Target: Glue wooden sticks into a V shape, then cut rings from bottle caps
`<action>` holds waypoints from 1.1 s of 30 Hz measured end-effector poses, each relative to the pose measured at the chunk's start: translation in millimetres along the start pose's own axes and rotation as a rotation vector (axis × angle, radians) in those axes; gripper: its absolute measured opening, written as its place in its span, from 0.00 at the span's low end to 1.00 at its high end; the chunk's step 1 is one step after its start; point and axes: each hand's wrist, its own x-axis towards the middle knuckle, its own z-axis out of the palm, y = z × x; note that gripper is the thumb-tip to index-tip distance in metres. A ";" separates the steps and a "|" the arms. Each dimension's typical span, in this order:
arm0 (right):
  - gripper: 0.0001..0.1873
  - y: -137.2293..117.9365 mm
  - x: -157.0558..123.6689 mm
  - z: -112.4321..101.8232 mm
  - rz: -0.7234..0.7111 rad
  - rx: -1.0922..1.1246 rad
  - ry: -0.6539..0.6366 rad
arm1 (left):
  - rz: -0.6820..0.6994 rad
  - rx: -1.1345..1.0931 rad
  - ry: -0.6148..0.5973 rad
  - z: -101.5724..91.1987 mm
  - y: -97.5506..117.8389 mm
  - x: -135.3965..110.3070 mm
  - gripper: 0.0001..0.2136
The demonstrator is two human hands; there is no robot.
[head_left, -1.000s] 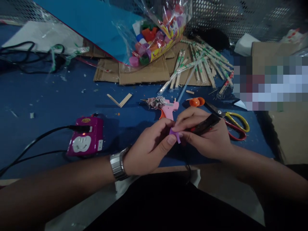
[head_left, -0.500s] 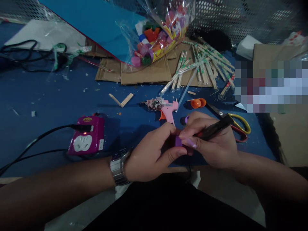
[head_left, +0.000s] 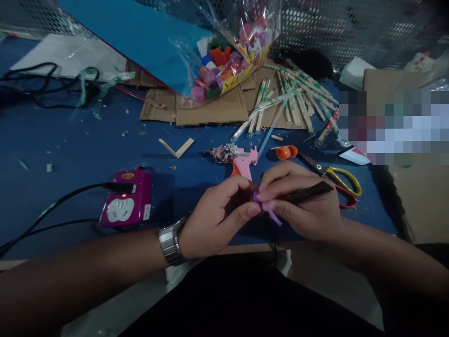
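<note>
My left hand (head_left: pixel 219 215), with a metal watch (head_left: pixel 171 243) on its wrist, pinches a small purple plastic piece (head_left: pixel 267 208) between thumb and fingers. My right hand (head_left: pixel 301 203) meets it from the right, fingers closed on a dark pen-like tool (head_left: pixel 308 192) and touching the same purple piece, from which a thin purple strip curls down. Both hands hover over the near edge of the blue table (head_left: pixel 77 150). Just behind them lies a pink glue gun (head_left: pixel 242 159).
A magenta power socket (head_left: pixel 126 199) with black cables sits left. Scissors with yellow and red handles (head_left: pixel 336 182) and an orange cap (head_left: pixel 286 151) lie right. Farther back are cardboard (head_left: pixel 210 110), several wooden sticks (head_left: pixel 294 98), a bag of coloured caps (head_left: pixel 228 56) and a V-shaped stick pair (head_left: pixel 177 147).
The hands shifted slightly while working the purple piece; a thin purple strip now curls out below it, and the dark tool lies flatter than before.
</note>
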 end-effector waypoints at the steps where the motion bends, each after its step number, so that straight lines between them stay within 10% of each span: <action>1: 0.06 0.2 0.2 -0.8 0.010 -0.010 -0.006 | 0.014 0.025 0.006 -0.7 0.5 -0.1 0.09; 33: 0.04 -8.3 7.3 -12.6 -0.014 0.021 -0.163 | -0.066 -0.028 -0.097 0.5 5.7 0.5 0.10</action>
